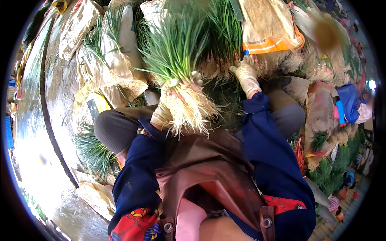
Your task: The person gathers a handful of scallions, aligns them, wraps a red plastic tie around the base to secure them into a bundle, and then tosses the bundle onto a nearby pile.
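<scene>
My left hand (164,110), in a pale glove, is closed round a bunch of spring onions (177,52) just above its roots. The long green leaves fan away from me, and a thick tuft of pale roots (189,106) hangs toward my lap. My right hand (246,76), gloved too, reaches to the root ends of a pile of spring onions (225,36) beyond my knees. Its thumb stands apart from the fingers, which rest against the roots; nothing is seen lifted in it.
A woven sack with an orange band (269,28) lies over onions at the far right. More sacks (116,44) and onions lie at the left. My knees (116,126) flank the work spot. Wet concrete (60,100) runs along the left; a blue bundle (348,102) lies at the right.
</scene>
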The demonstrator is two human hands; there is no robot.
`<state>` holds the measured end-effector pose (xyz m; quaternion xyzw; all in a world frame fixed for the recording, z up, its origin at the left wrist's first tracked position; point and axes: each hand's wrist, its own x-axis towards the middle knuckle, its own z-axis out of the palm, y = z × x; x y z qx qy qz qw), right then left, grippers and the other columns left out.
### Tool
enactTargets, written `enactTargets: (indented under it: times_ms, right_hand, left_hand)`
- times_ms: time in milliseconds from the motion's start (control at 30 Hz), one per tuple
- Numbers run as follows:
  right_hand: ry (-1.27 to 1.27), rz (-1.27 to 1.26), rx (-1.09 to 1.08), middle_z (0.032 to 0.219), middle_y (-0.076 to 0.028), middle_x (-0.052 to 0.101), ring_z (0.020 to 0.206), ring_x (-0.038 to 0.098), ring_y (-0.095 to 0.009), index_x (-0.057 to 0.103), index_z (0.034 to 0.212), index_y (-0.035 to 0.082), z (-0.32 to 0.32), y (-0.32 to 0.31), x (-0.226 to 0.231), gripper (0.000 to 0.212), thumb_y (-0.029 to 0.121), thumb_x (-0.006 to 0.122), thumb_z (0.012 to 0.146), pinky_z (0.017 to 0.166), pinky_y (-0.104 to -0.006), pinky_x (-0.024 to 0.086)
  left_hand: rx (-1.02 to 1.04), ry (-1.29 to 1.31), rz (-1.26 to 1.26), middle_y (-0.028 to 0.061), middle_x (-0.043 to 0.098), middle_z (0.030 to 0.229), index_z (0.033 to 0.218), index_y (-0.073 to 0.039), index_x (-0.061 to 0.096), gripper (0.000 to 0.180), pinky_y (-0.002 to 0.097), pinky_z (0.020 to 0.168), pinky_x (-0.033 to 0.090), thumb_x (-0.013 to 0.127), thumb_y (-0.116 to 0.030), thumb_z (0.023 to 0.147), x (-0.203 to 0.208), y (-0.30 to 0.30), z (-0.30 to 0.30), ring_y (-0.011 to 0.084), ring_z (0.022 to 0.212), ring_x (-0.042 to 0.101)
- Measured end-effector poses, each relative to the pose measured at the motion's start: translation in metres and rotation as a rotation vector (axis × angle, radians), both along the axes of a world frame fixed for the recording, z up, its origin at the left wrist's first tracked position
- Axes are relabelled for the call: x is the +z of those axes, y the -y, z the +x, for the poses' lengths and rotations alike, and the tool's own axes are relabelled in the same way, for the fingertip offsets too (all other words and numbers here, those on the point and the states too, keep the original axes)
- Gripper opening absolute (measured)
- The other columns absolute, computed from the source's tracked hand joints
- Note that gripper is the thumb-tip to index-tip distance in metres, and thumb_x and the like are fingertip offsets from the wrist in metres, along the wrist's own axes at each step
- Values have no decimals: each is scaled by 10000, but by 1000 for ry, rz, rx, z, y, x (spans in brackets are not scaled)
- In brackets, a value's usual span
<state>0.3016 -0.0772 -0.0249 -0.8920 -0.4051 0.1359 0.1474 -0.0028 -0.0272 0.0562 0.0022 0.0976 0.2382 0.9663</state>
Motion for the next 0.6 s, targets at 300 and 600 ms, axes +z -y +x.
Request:
enactTargets:
  times_ms: [300,600]
  right_hand:
    - [-51,-74,133,783,-129,663,717,625,-326,678,869,126,-67,-65,34,365,476,576,847,667,-408,470]
    - [-1149,159,149,1068,-65,672,1014,599,-186,677,1053,45,-63,-24,22,313,297,640,872,918,-305,433]
  left_hand:
    - [22,177,72,123,519,1259,1382,15,343,678,380,973,448,596,-256,815,-14,-2,2,251,1131,508]
    - [89,107,54,289,452,1286,1411,25,283,731,431,915,506,551,-346,840,-42,2,-11,337,1098,552]
